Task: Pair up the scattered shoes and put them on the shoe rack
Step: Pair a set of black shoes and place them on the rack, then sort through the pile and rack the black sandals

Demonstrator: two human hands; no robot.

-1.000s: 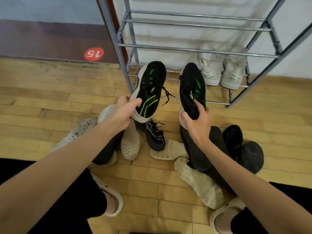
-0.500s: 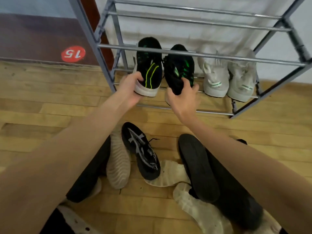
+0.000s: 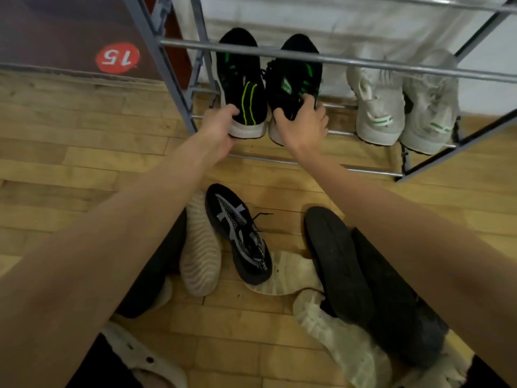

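Two black sneakers with green stripes stand side by side on the lowest shelf of the grey metal shoe rack (image 3: 279,56). My left hand (image 3: 221,128) grips the heel of the left black-green sneaker (image 3: 242,88). The heel of the right black-green sneaker (image 3: 293,77) is held by my right hand (image 3: 302,124). A pair of pale grey sneakers (image 3: 402,107) sits to their right on the same shelf. Scattered on the floor in front lie a black sneaker with grey pattern (image 3: 240,236), a beige sole-up shoe (image 3: 200,253), a black sole-up shoe (image 3: 335,264) and whitish shoes (image 3: 344,340).
The rack's left post (image 3: 165,68) and a horizontal bar cross above the shoes. A red "15" sticker (image 3: 117,57) marks the dark wall at the left. Wooden floor (image 3: 70,152) spreads around the pile. My sandalled feet show at the bottom edge.
Both hands have carried the black-green pair forward from above the floor pile onto the lowest shelf, next to the grey pair. The view has moved closer to the rack.
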